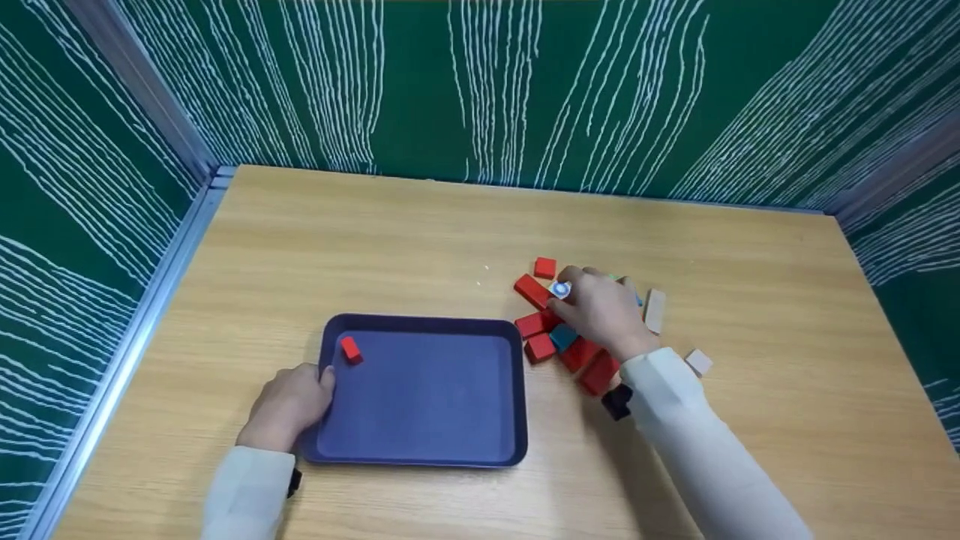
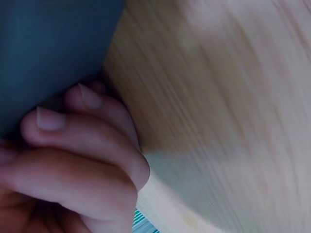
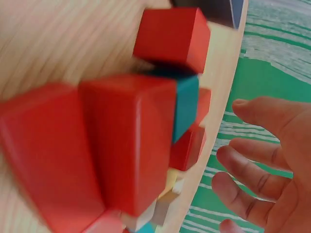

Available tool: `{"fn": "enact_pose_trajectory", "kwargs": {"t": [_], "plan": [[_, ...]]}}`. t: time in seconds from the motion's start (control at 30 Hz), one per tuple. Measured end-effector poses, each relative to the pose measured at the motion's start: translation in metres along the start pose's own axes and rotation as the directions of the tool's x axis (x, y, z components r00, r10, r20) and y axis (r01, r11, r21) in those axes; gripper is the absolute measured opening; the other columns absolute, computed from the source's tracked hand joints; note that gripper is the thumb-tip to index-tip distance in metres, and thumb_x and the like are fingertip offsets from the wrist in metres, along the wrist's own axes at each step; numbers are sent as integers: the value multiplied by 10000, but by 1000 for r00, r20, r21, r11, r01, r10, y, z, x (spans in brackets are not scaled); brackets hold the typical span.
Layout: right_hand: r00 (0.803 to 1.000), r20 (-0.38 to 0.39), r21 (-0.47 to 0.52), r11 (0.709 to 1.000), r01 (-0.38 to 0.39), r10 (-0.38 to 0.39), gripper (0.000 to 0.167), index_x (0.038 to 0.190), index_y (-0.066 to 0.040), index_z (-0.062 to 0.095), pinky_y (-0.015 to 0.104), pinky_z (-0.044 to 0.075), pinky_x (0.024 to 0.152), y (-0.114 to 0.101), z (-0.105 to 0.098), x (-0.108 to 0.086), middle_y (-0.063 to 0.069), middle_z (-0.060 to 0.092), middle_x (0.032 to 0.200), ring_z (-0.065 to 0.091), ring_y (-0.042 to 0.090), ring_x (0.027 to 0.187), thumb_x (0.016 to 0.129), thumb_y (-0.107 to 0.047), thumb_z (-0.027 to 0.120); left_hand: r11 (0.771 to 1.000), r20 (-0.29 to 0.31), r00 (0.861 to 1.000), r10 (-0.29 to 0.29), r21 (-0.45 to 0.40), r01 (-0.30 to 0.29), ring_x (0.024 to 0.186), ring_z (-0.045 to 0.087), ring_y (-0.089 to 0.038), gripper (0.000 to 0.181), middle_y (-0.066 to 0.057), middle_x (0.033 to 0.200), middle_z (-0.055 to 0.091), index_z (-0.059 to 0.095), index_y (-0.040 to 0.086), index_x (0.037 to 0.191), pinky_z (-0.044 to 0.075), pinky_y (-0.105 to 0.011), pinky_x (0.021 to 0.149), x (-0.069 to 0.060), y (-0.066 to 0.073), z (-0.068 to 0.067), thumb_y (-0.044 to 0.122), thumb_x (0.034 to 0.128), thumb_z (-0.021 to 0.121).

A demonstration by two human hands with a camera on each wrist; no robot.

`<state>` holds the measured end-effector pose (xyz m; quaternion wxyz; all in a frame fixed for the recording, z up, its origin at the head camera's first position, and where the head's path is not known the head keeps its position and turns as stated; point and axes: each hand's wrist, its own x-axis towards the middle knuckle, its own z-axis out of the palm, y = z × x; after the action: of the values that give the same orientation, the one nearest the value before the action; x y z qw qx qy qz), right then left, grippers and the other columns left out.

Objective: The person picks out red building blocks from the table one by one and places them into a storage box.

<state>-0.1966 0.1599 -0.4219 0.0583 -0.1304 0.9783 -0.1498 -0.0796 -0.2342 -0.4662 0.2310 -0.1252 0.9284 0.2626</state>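
The blue tray [image 1: 427,394] is gripped at its left wall by the left hand [image 1: 291,397]; red blocks [image 1: 540,349] are spread under and left of the right hand [image 1: 604,311], its fingers parted.

A booth-like workspace, whether in a lab or elsewhere unclear: green panels [image 1: 416,90] with wavy white lines [image 1: 491,90] stand across the top and both sides of the frame, metal posts [image 1: 139,82] join them upper left and right, and a wood-grain table [image 1: 420,240] fills the middle.

Free passage over tabletop [image 1: 390,240] beyond tray [image 1: 427,397], clustered red blocks [image 1: 577,354] obstructing its far right corner
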Motion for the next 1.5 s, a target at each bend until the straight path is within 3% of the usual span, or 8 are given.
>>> {"fn": "enact_pose_trajectory", "kwargs": {"t": [0.07,0.3,0.43,0.57,0.83,1.07,1.2,1.5], "plan": [[1000,2,-6,1000,-10,10,440,1278,-56,605,668,329,966,2,0,1,149,653,1125,608,302,946,926,-285,735,1000,5,1000,-4,-6,4,635,560,-257,389,-123,714,544,622,26,898,423,-359,537,-1,-2,0,298,1060,397],[999,12,-111,993,-50,51,501,1302,-57,600,640,349,953,3,9,3,183,644,1167,591,338,1006,911,-330,754,1000,4,1000,-12,-10,12,631,565,-256,394,-124,711,552,607,44,848,424,-358,533,-1,-4,0,305,1058,401],[998,24,-175,983,-58,63,487,1266,-39,605,675,349,955,4,14,2,184,656,1078,596,339,970,916,-348,742,1000,-3,1000,-11,-9,11,634,566,-256,392,-123,713,558,606,50,832,423,-359,537,-1,-3,0,303,1055,405],[999,7,-176,984,-40,42,426,1203,-32,626,666,372,926,4,16,2,154,641,942,589,314,878,920,-331,733,1000,-17,1000,-2,-5,2,625,561,-252,390,-116,706,549,609,51,829,418,-351,533,-2,-3,-1,294,1054,403],[999,-41,-155,988,2,-9,422,1233,-40,636,582,397,869,-6,7,3,179,657,1043,597,314,919,913,-294,740,1000,-17,1000,-6,-18,5,606,547,-234,389,-99,694,531,610,41,844,409,-329,517,-4,-3,-3,287,1058,398],[995,-69,-129,990,62,-71,445,1221,-66,643,539,424,851,-43,0,3,152,663,1015,613,293,910,885,-322,783,1000,-26,1000,-11,-23,10,611,550,-238,386,-105,702,541,627,24,903,413,-338,523,-2,-4,-4,297,1059,404],[987,-61,-98,985,144,-151,463,1245,-85,655,533,433,875,-71,4,4,137,668,1092,605,292,958,889,-354,776,1000,-22,1000,-4,-16,3,651,565,-260,395,-124,739,557,641,-2,968,432,-366,556,-1,-3,-3,303,1058,409],[928,-33,-127,922,365,-371,290,1124,-115,687,516,448,817,-136,30,4,77,674,1000,621,264,894,925,-326,700,1000,-27,1000,-11,-3,11,686,577,-272,401,-145,798,580,658,-25,1058,444,-382,577,2,3,2,297,1056,418]]}}
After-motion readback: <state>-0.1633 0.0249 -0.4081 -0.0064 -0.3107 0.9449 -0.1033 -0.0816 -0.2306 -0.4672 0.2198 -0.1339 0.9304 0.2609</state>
